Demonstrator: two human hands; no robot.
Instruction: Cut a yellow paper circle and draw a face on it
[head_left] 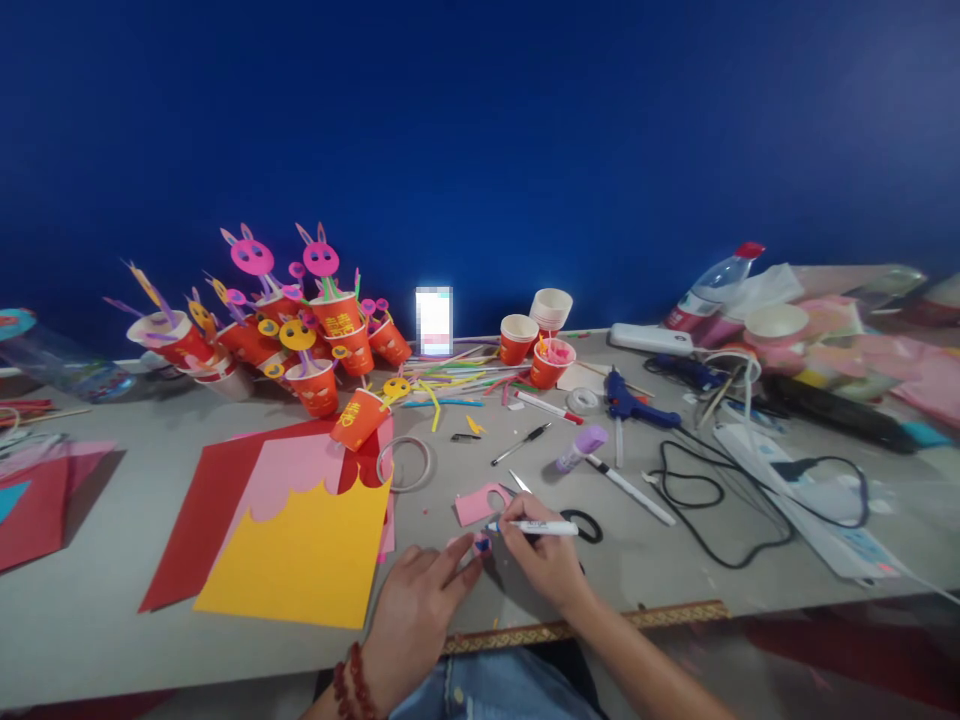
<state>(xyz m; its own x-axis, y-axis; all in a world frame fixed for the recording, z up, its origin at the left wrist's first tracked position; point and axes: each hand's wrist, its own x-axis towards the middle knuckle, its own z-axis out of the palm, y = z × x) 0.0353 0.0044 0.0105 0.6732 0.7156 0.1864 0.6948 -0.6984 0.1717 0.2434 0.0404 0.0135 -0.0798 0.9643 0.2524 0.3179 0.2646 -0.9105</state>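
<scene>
My right hand (541,565) grips a white marker (555,528) like a pen, its tip pointing left. Just below the tip lies a small pink paper piece (481,543) with a dark blue patch on it. The fingers of my left hand (416,600) press this piece against the table from the left. Beyond both hands sits a pink paper scrap (474,505) with a rounded cut-out. A pair of scissors (583,526) lies partly hidden under my right hand, with one black handle and the blade ends showing.
Yellow paper (300,560) covers pink and red sheets at left, beside a roll of tape (427,465). Red paper cups (311,390) with rabbit faces stand behind. At right are a glue stick (581,449), a blue glue gun (634,405) and a power strip (795,500) with cables.
</scene>
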